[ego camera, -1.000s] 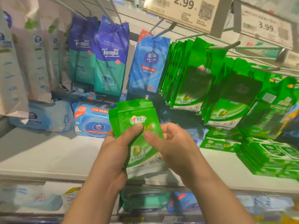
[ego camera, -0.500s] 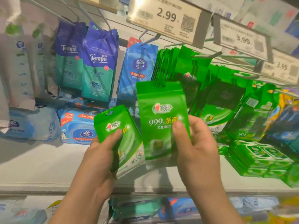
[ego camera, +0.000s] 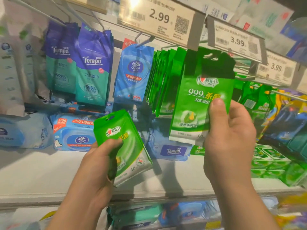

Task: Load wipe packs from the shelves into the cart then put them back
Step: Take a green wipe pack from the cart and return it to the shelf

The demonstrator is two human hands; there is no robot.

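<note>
Up at the peg row under the 2.99 tag (ego camera: pixel 159 17), one green wipe pack (ego camera: pixel 201 97) is pinched by the right hand (ego camera: pixel 229 140), its hanging hole lifted toward the hook for rehanging, while a second pack (ego camera: pixel 123 145) is gripped low by the left hand (ego camera: pixel 94 170), seemingly waiting its turn.

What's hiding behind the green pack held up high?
Behind the raised green pack in the right hand hangs a row of green packs on hooks. The pack covers most of them, and their hooks.
</note>
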